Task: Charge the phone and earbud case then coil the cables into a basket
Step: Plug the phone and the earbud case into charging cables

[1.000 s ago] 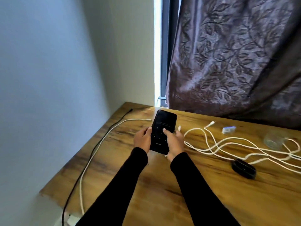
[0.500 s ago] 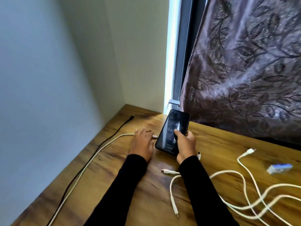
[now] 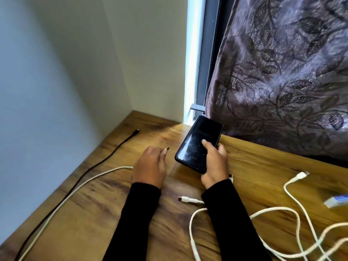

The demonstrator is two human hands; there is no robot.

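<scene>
The right hand (image 3: 214, 164) grasps the black rectangular phone (image 3: 199, 143) from its near right side: the thumb lies on the dark screen and the other fingers curl round the right edge. The phone is tilted, its far end raised toward the window, its near end close to the brown wooden surface (image 3: 263, 166). The left hand (image 3: 149, 166) is just left of the phone, palm down; its grip is curled over the end of the white charging cable (image 3: 75, 189), and a small plug tip shows past the fingertips, near the phone but not touching it. Whether the fingers truly pinch the plug I cannot tell. This white cable runs from the hand to the near left. Beside it, further left, lies a thin black cable (image 3: 105, 159) along the wall. To the right of the right sleeve, loose white cables (image 3: 293, 213) lie tangled on the surface, one connector (image 3: 185, 199) between the two sleeves. A small white and blue object (image 3: 337, 201) is at the right edge. A purple leaf-patterned curtain (image 3: 282, 72) hangs behind.
</scene>
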